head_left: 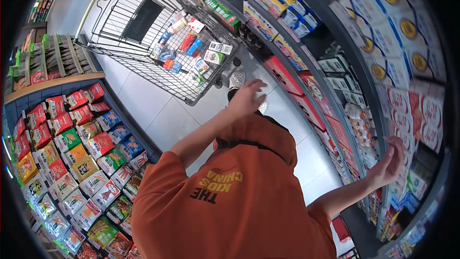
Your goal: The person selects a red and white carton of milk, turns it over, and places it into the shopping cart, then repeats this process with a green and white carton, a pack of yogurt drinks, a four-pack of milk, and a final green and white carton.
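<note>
My left hand (247, 98) hangs in front of my orange shirt (235, 196), its fingers loosely apart and nothing in them. Beyond it stands a wire shopping cart (165, 86) with several boxes and packets in its basket, among them a white and green box (213, 56) and a blue box (194, 47). My right hand (389, 162) is raised at the shelves on the right, fingers stretched and slightly curved, without a thing in its grasp. It overlaps the red and white packs (400, 110) in this view.
Tall shelves (306, 50) run along the right with boxes, including white cartons with gold discs (395, 29). A slanted rack of snack bags (79, 163) lines the left. Pale floor tiles (167, 120) lie between them. My shoes (236, 80) are close to the cart.
</note>
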### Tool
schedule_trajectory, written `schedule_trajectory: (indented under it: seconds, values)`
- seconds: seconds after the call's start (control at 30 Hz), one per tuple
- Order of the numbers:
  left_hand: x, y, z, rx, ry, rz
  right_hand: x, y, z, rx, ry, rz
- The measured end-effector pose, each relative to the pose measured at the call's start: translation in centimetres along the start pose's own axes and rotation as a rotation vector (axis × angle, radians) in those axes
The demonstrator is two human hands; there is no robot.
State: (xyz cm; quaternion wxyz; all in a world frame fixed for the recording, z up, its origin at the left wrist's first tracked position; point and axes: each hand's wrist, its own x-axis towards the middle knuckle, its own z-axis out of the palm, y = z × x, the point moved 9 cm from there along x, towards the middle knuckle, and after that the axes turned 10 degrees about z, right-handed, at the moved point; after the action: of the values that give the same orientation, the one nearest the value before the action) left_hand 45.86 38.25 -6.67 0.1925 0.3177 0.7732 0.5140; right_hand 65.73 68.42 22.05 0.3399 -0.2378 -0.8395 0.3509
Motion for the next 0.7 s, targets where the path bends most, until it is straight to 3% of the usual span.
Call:
schedule_trajectory:
  seconds: [0.1, 0.17, 0.23, 0.3, 0.4, 0.5, 0.7]
  values:
    - [-0.2, -7.6, -6.3, 0.109, 0.149, -0.288, 0.9, -0.3, 6.1, -0.168, -0.126, 0.087]
    - [-1.6, -15.7, -9.9, 0.207, 0.355, -0.306, 1.1, 0.0, 9.5, -0.201, -0.238, 0.151]
    - [-3.7, -23.0, -12.1, 0.184, 0.314, -0.6, 1.0, 0.3, 12.6, -0.174, -0.313, 0.263]
    - [-7.7, -33.3, -12.1, 0.38, 0.17, -0.764, 1.3, 0.0, 15.8, -0.178, -0.38, 0.32]
    - [-13.0, -42.5, -11.6, 0.445, 0.036, -0.928, 1.3, 0.5, 19.7, -0.259, -0.477, 0.385]
    - [-14.2, -45.2, -12.6, 0.492, 0.172, -0.904, 1.1, 0.5, 22.7, -0.338, -0.56, 0.422]
    - [-13.1, -48.0, -11.8, 0.116, 0.142, -1.12, 0.5, 1.1, 26.1, -0.395, -0.635, 0.542]
